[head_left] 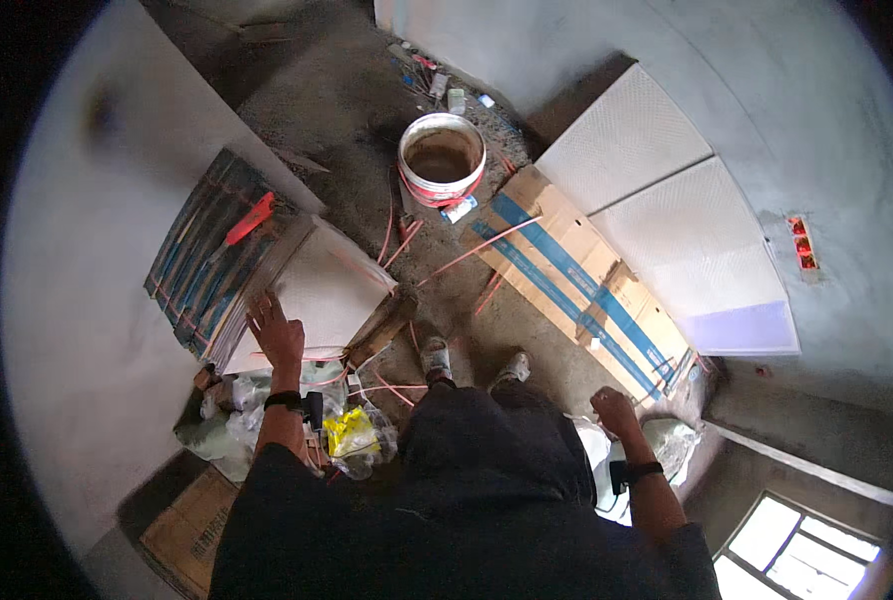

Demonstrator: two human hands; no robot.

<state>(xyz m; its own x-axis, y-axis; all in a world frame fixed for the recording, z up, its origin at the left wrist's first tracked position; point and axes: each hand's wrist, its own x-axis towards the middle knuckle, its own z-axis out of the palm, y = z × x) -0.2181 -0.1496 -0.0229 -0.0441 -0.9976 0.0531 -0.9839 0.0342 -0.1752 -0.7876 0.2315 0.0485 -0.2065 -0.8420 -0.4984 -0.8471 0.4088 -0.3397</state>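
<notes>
My left hand [278,335] rests with its fingers spread at the near edge of a stack of pale tiles [312,295]. Dark, blue-striped packaging [199,250] covers the stack's left side, and a red-handled tool [251,219] lies on top of it; its far end is hard to make out. My right hand [618,411] hangs at my right side, fingers curled in, with nothing visible in it. Below it are white and clear plastic wrappings [671,445]. Each wrist wears a dark band with a small box.
A bucket [441,185] with brown residue stands ahead on the rough floor. To the right, flattened cardboard [572,275] lies before large white tiles [672,215] leaning on the wall. Thin pink pipes [479,252] cross the floor. Plastic bags [355,435] lie by my left arm.
</notes>
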